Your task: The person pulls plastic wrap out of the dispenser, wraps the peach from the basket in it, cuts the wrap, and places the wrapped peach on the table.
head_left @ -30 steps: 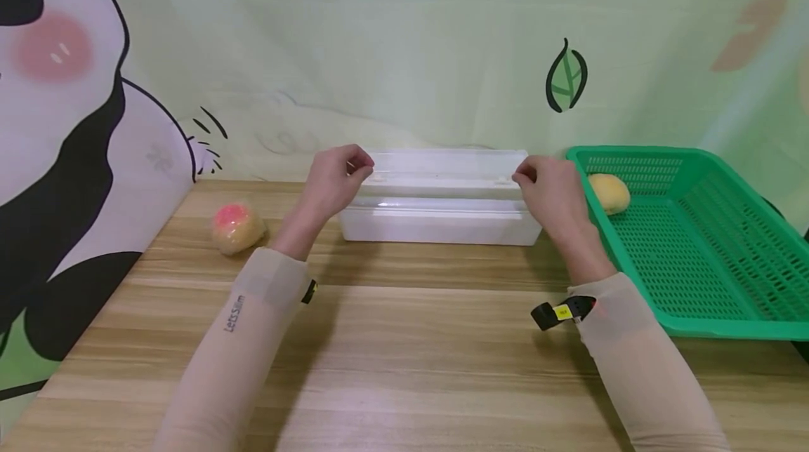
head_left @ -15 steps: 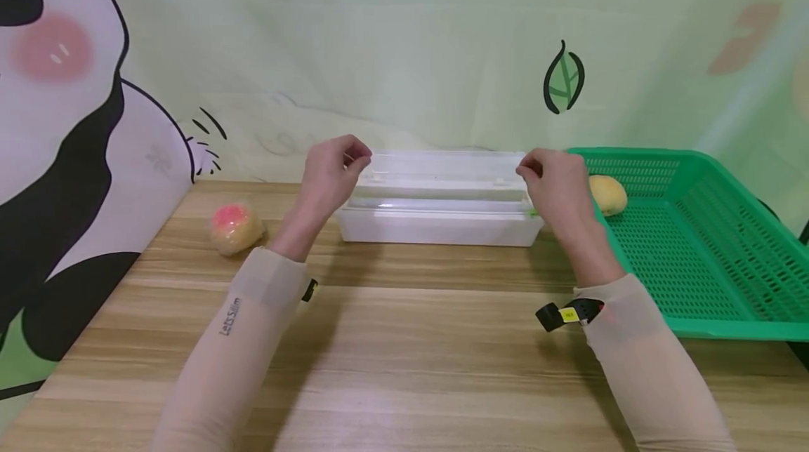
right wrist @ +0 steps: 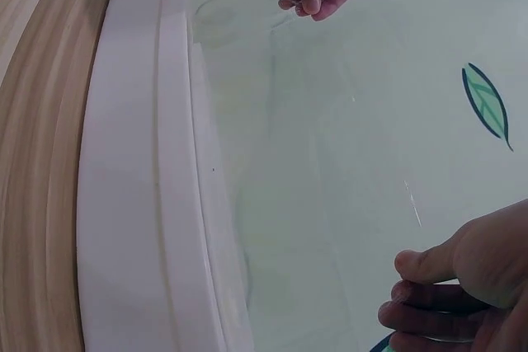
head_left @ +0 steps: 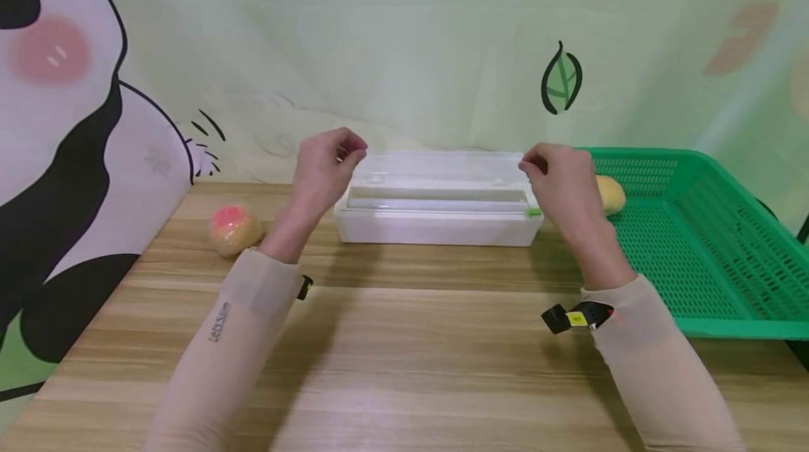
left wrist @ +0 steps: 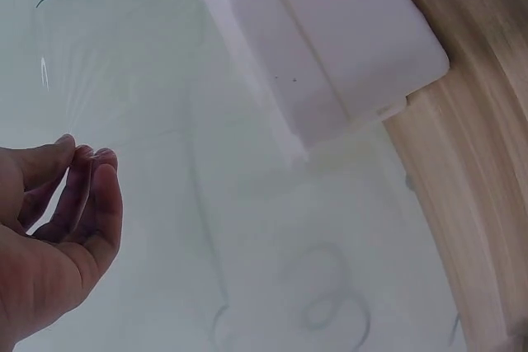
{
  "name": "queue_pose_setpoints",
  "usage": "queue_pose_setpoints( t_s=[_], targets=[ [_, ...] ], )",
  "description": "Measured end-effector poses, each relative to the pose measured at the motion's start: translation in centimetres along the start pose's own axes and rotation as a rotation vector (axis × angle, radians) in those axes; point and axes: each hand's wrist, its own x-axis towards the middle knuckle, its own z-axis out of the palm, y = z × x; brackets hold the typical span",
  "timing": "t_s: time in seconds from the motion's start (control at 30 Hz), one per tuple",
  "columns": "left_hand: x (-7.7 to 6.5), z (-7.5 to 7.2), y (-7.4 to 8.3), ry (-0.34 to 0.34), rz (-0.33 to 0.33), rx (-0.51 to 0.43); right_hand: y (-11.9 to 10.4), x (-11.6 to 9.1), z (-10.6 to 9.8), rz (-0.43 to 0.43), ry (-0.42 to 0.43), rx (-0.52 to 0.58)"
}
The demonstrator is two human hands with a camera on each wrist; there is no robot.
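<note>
Both hands are raised over a white cling film dispenser (head_left: 436, 230) whose clear lid (head_left: 442, 165) stands up at the back. My left hand (head_left: 325, 170) pinches one corner of a sheet of clear cling film (left wrist: 76, 98) between thumb and fingertips; faint creases fan out from there. At the opposite end my right hand (head_left: 567, 185) pinches the other corner. The sheet spans between the hands, showing only as thin glints in the wrist views. A green slider (head_left: 534, 212) sits at the right end of the dispenser's top edge.
On the table (head_left: 404, 354) to the left lies a round pink-and-yellow fruit (head_left: 234, 230) in shiny wrap. A green plastic basket (head_left: 739, 328) stands at the right, with a yellow fruit (head_left: 611, 194) inside, partly behind the right hand. A printed backdrop (head_left: 411, 52) hangs close behind the dispenser.
Both hands have risen slightly and spread outward, still pinching the film. The dispenser's top opening and green slider now show clearly.
</note>
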Motion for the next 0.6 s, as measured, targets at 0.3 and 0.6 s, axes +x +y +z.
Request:
queue_pose_setpoints(
  t_s=[0.3,0.6],
  targets=[
    [-0.1,-0.8,0.8,0.017,0.01,-0.001,-0.6,-0.5,-0.8,-0.017,0.027,0.004],
    [-0.4,-1.6,1.8,0.025,0.011,0.01,-1.1,-0.9,-1.5,-0.035,0.047,0.009]
  ],
)
